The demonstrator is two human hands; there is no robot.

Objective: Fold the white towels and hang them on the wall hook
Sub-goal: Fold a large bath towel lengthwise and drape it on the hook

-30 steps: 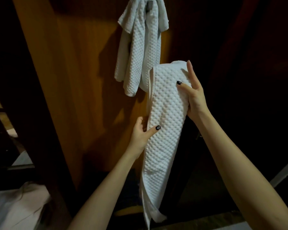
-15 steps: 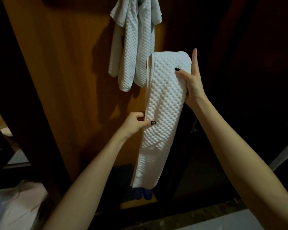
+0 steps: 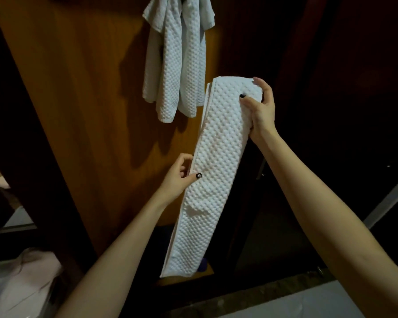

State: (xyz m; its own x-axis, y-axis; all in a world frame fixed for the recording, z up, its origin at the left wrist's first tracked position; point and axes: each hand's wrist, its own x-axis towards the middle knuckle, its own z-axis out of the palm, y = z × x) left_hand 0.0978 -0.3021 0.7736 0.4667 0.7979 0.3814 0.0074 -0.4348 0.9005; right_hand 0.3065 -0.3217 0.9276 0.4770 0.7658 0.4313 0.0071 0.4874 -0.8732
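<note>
HEAD VIEW, items:

1. folded towel: white, dimpled weave, folded to a long narrow strip. It is held up in front of the wooden panel. Vs. 0.5 s ago it tilts more, w/ the btm end swung further to lower left. The top end no longer overlaps the hung towels and sits just below-right of them, a thin gap between.

2. right hand: at the strip's top right corner. The fingers curl over the top fold and the thumb (dark nail) presses the front face, so it grips the strip. Earlier the forefinger stood straight up behind the fold; now it is bent down.

3. left hand: pinches the strip's left edge approx. halfway down, thumb in front, fingers behind. Same hold as before.

4. hung towels: same weave, greyer in the shade, draped against the panel. Their upper part runs off the top of frame. Unchanged.

5. Surroundings:
- dark door right of the panel, w/ a thin metal handle
- pale cloth at btm left
- pale surface at btm right
- small blue item, mostly hidden by the strip's btm end; cannot tell what it is

6. Obstructions: the strip covers the panel's right edge, and both forearms cross the lower frame.
</note>
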